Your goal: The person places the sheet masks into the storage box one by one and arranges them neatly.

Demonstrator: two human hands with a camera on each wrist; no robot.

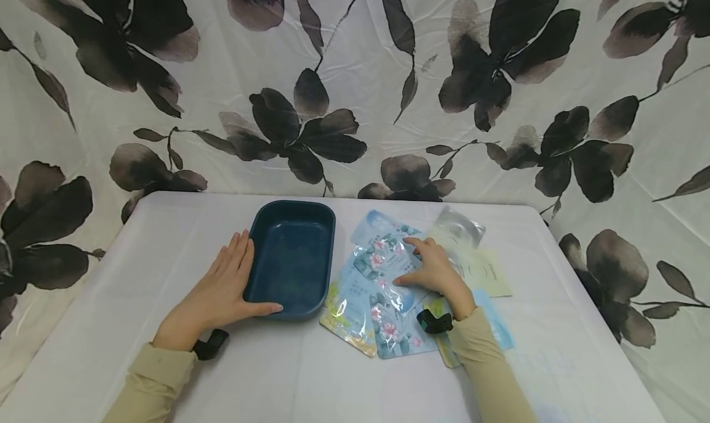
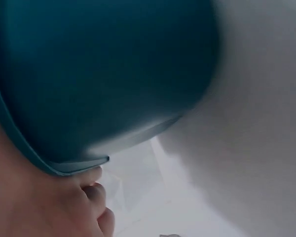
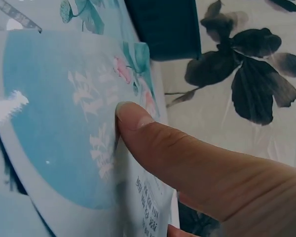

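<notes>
My left hand (image 1: 219,293) lies along the left side of a dark blue rectangular tray (image 1: 288,256), fingers straight and together, with the thumb over its near left corner. In the left wrist view the tray wall (image 2: 113,74) fills most of the picture, knuckles at its rim. My right hand (image 1: 435,272) is curled over a pile of flat, shiny facial mask packets. It grips a light blue packet (image 3: 54,123) printed with pink flowers and pale lettering. The thumb (image 3: 143,128) presses on its creased face, and the other fingers are mostly hidden behind it.
Other packets overlap around the right hand: a blue and yellow-green one (image 1: 349,324) at the near left, a pale green one (image 1: 490,272) and a silvery one (image 1: 466,225) at the back right. All lie on a white table (image 1: 266,380). A floral curtain (image 1: 388,71) hangs behind.
</notes>
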